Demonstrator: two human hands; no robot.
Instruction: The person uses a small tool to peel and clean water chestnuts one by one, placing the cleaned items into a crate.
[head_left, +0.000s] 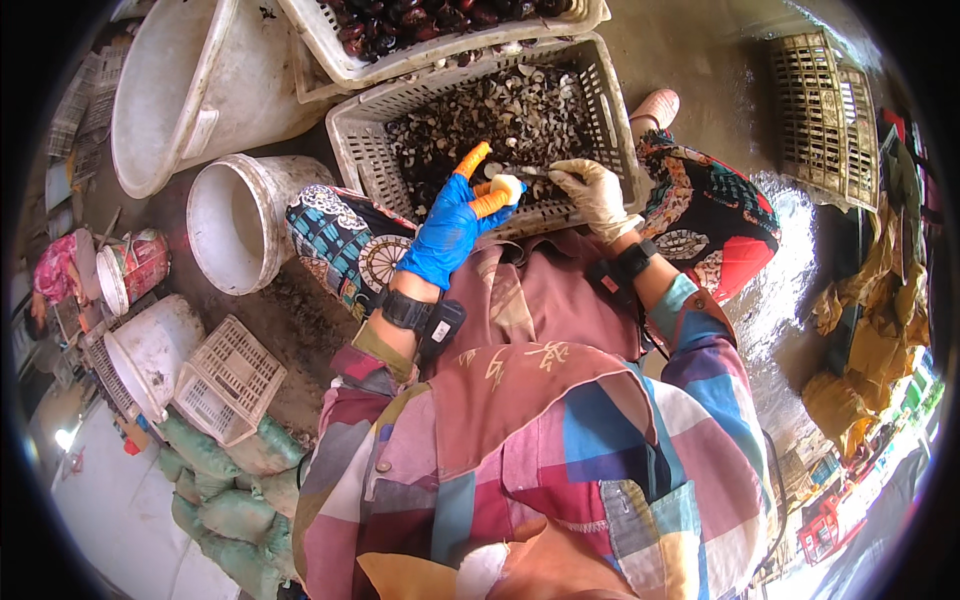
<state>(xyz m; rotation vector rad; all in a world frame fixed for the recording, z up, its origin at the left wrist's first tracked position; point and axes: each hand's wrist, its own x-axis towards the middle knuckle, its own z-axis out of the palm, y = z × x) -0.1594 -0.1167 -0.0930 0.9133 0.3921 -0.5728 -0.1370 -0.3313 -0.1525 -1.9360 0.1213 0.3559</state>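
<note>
My left hand (450, 229), in a blue glove with orange finger covers, grips a pale, peeled water chestnut (508, 187) between thumb and fingers. Just to its right, my right hand (596, 196) wears a whitish glove and pinches a thin blade-like tool (534, 172) that points toward the chestnut. The tool's full shape is hard to make out. Both hands are over the near side of a plastic crate (360, 150), whose floor is covered with dark and pale peelings (495, 112).
Beyond it, another crate (330, 45) holds dark red-brown water chestnuts (420, 22). A large tub (161, 97) and a white bucket (225, 225) stand at left, near an upturned crate (232, 375) and green sacks (232, 517). Another person (64, 270) is far left. Stacked crates (821, 120) stand right.
</note>
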